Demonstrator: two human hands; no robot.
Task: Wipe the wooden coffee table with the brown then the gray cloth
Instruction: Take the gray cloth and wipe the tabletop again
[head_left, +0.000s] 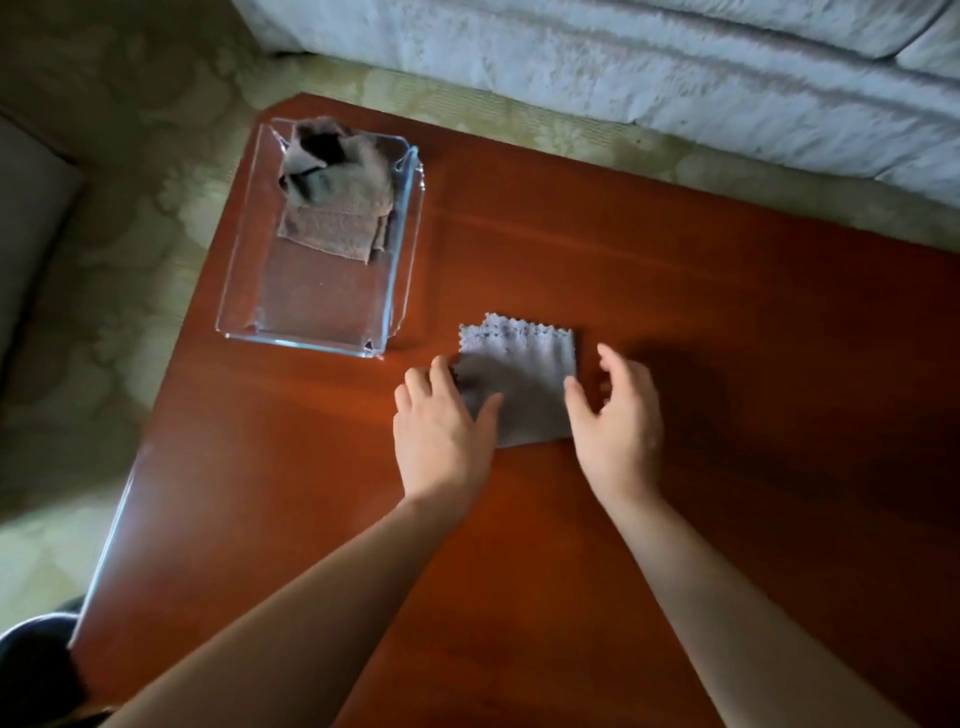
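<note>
Gray cloth (524, 374) lies folded flat on the surface (727, 364), toward its left edge, zigzag hem on the far side. It sits between both grips. Left grip (441, 431): released, fingers laid flat over the cloth's left edge, thumb on the fabric. Right grip (615, 421): released, fingers spread, thumb at the cloth's right edge; contact unclear. Brown cloth (337, 208) is bunched in the far end of a clear tray (311, 343) at the surface's far-left corner, near the gray cloth but apart. Pale sofa (675, 62) sits beyond the far edge.
</note>
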